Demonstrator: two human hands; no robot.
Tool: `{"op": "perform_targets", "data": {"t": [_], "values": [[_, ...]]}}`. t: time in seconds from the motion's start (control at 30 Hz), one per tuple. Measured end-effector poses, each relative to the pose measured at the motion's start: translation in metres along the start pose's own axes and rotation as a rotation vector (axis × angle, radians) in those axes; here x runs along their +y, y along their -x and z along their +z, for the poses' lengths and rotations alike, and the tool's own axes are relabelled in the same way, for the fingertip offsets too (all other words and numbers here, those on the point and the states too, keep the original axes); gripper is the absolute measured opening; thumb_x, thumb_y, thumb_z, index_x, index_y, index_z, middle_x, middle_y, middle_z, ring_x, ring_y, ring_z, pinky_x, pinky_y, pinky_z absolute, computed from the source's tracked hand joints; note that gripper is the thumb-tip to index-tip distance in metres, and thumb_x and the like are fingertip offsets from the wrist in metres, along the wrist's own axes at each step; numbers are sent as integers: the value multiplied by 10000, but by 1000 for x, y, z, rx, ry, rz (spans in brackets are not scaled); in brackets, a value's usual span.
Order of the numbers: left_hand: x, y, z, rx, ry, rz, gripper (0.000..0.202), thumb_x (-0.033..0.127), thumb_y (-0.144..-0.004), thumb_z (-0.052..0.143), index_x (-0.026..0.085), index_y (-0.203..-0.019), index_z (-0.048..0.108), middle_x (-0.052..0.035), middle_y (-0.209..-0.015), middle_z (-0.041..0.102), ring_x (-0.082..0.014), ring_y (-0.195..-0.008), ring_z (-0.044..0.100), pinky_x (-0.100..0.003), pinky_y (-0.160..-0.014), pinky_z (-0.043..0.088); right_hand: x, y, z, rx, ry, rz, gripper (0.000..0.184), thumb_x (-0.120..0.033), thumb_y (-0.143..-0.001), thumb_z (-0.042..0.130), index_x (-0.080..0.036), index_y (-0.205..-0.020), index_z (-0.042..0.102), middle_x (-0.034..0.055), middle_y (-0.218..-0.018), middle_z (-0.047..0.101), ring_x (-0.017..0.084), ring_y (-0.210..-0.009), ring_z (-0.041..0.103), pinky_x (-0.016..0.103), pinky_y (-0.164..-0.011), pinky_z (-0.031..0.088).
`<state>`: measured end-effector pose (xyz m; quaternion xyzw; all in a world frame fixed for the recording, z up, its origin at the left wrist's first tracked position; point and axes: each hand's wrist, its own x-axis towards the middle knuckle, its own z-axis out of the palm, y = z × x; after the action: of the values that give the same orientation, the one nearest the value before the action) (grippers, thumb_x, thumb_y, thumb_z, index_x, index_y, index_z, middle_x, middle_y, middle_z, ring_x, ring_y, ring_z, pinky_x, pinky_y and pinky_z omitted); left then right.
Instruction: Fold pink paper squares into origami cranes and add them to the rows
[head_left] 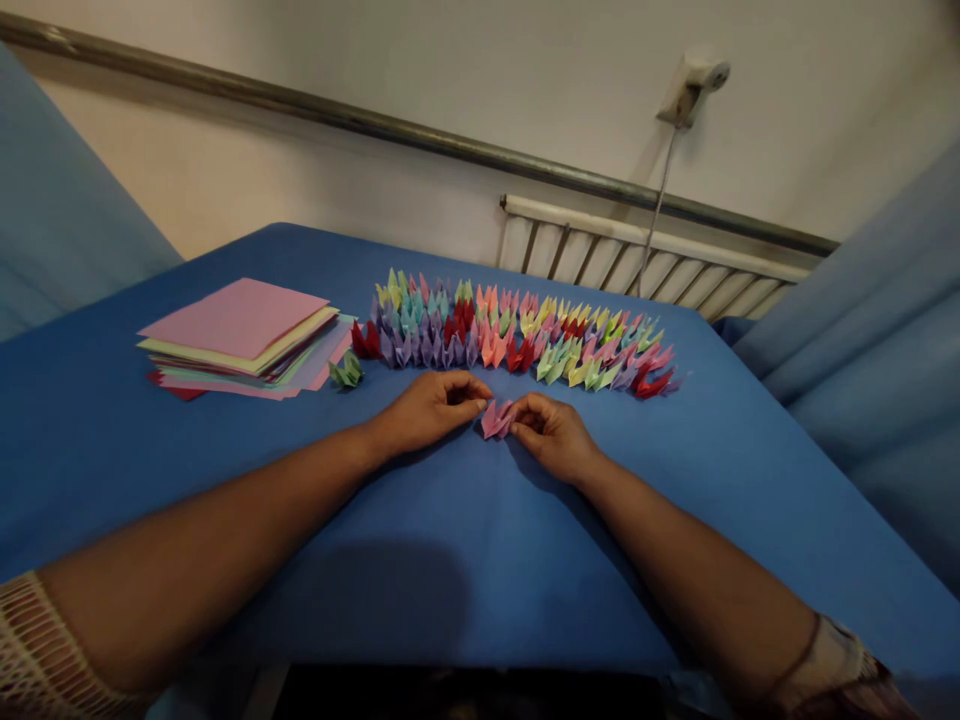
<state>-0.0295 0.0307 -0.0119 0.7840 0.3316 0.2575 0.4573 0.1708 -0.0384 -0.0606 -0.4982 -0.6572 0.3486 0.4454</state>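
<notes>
A pink origami crane [496, 422] stands on the blue cloth between my two hands. At its left side, the thumb and fingertips of my left hand [435, 408] pinch its edge. My right hand [556, 434] has its thumb and index finger closed on the crane's right side. Just beyond them, several rows of small folded cranes [493, 345] in many colours stand close together. A single green crane [346, 371] sits a little apart at the left end of the rows.
A stack of coloured paper squares [236, 315], pink on top, lies on the left of the blue-covered table [465, 560]. Behind it are a wall with a metal pipe [420, 140], a radiator [600, 250] and a cord from a socket [690, 90]. Blue curtains [885, 330] hang at both sides.
</notes>
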Motion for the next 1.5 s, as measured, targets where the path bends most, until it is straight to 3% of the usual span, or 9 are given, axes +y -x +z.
{"op": "perform_targets", "data": {"t": [0.17,0.27,0.4,0.5,0.67,0.9,1.1,1.37,1.5], "values": [[-7,-2,3,-26,75,-8,265,352,-804,638,144,-960,689,-30,-841,712,-164,-780,650,-298,-756,519,-4,1,1,30,100,-68,82,-149,-818,594,-203,-836,653,3,-811,641,127,-717,613,252,-682,496],[-9,-3,2,-42,143,-7,298,350,-810,650,152,-1028,695,-49,-976,730,-190,-906,662,-331,-849,519,-3,1,2,20,113,-112,103,-150,-837,586,-209,-855,668,15,-851,656,140,-773,622,263,-721,498],[-12,-6,-2,-188,259,-7,363,358,-821,679,169,-1131,686,-73,-1133,710,-204,-1035,645,-364,-956,478,-2,1,4,-36,54,-109,85,-186,-859,587,-216,-872,665,13,-839,674,144,-756,624,272,-718,499],[-16,-8,-3,-257,309,-1,306,355,-799,714,171,-1043,715,-82,-1158,696,-204,-1074,629,-362,-984,455,-2,2,5,-35,51,-102,75,-204,-860,592,-215,-870,666,12,-829,677,143,-738,621,273,-710,496],[-22,-11,-2,-238,343,12,177,311,-748,753,147,-786,696,-54,-1052,687,-158,-935,636,-323,-901,477,-3,3,5,-49,55,-95,72,-214,-861,597,-212,-867,669,12,-825,675,136,-721,609,264,-691,484],[-18,-12,2,-203,317,22,174,294,-758,709,130,-751,650,9,-731,617,-103,-676,555,-245,-691,443,-4,3,5,-43,72,-94,72,-208,-859,594,-202,-857,666,9,-782,656,129,-676,582,258,-644,462],[-17,-13,2,-170,245,6,202,329,-797,669,130,-768,648,9,-730,602,-109,-678,517,-242,-666,408,-6,4,6,-27,109,-107,78,-190,-856,588,-205,-843,664,-7,-751,627,116,-648,554,244,-622,442],[-12,-9,0,-214,210,43,249,376,-817,651,145,-743,593,22,-684,568,-110,-645,508,-240,-641,421,-9,4,5,-29,151,-156,94,-171,-869,588,-204,-853,674,-5,-763,626,123,-676,566,245,-641,439],[-10,-9,2,-168,159,53,277,422,-874,577,156,-852,652,-22,-831,657,-150,-783,592,-279,-758,476,-9,3,6,-5,192,-223,108,-151,-869,591,-206,-857,683,3,-788,628,126,-697,573,247,-663,448]]}}
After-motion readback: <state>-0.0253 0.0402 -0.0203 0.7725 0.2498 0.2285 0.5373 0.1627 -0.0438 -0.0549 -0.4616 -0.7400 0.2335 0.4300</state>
